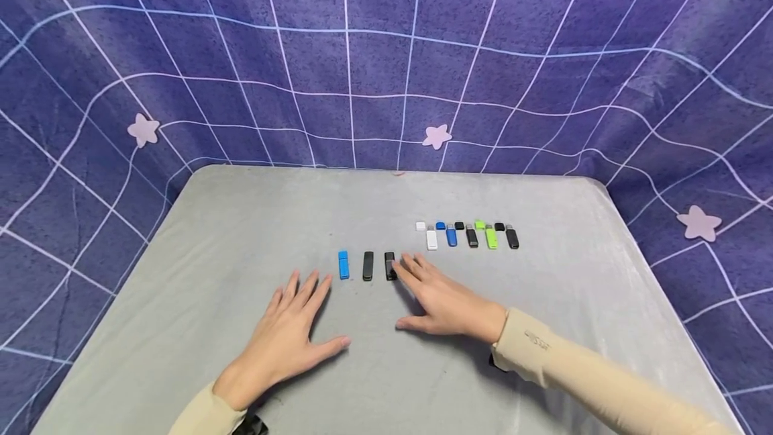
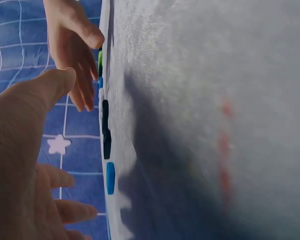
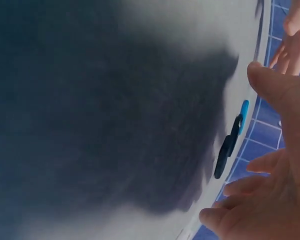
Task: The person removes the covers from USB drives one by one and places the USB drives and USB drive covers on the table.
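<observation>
Three USB flash drives stand in a row near the middle of the table: a blue one [image 1: 343, 265], a black one [image 1: 368, 266] and another black one [image 1: 389, 266]. My left hand [image 1: 284, 334], fingers spread and holding nothing, is on the near left side of the blue drive. Its thumb points toward the right hand. My right hand [image 1: 447, 297] has its fingers extended, and one fingertip overlaps the right edge of the rightmost black drive in the head view. Whether it touches that drive I cannot tell. In the right wrist view the blue drive [image 3: 244, 116] lies beyond the black ones.
Farther back on the right, several uncapped flash drives lie in a row, among them a white one [image 1: 431, 238] and a green one [image 1: 491, 237]. Small caps, such as a white cap [image 1: 420, 226], lie behind them. A purple patterned curtain [image 1: 386, 59] surrounds the grey-covered table [image 1: 272, 207].
</observation>
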`<state>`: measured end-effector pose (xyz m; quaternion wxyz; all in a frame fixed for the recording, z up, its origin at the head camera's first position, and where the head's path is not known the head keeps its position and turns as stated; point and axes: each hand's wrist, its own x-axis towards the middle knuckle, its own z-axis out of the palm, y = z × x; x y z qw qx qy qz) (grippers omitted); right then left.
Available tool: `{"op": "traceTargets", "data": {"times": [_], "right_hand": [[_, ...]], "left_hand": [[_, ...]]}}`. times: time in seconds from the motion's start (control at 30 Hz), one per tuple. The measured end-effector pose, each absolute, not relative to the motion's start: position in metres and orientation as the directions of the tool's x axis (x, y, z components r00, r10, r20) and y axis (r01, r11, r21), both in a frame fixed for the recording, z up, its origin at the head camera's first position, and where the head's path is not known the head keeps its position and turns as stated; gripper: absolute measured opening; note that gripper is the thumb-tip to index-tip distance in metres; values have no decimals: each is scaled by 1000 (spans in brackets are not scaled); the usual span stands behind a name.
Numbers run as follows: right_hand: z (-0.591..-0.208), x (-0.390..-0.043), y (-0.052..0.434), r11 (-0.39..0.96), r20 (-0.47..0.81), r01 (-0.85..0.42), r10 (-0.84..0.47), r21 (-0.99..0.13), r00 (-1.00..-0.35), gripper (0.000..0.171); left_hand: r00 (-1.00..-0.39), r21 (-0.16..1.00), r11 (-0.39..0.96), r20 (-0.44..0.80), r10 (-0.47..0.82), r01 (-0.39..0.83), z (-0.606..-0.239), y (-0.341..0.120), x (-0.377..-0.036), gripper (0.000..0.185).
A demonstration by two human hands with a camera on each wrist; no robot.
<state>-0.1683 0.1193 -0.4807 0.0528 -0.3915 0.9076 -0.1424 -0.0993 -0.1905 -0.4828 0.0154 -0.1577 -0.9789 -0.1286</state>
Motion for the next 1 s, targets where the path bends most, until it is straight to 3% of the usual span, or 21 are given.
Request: {"op": "traceTargets", "data": {"times": [0.23,0.53,0.87,1.0], "right_hand": [[-476,-191,100,658,-17,-673,-719,-339,-694,88],[-472,-204,78,667,-47,-681,-724,-303,-688,73],[-470,-202,73,633,20,-737,-755,-237,-655,24],[-466,-200,77,633,52,-726,-743,-270,-667,21]], "left_hand": [[-953,196,933,71,293,302,-476,-200,-89,102],[-946,178,931,114,302,319,-466,-203,-83,100],[-939,184,923,126,320,339,-454,-194,-79,101],[-938,184,921,114,327,343,-452,-191,-79,101]]}}
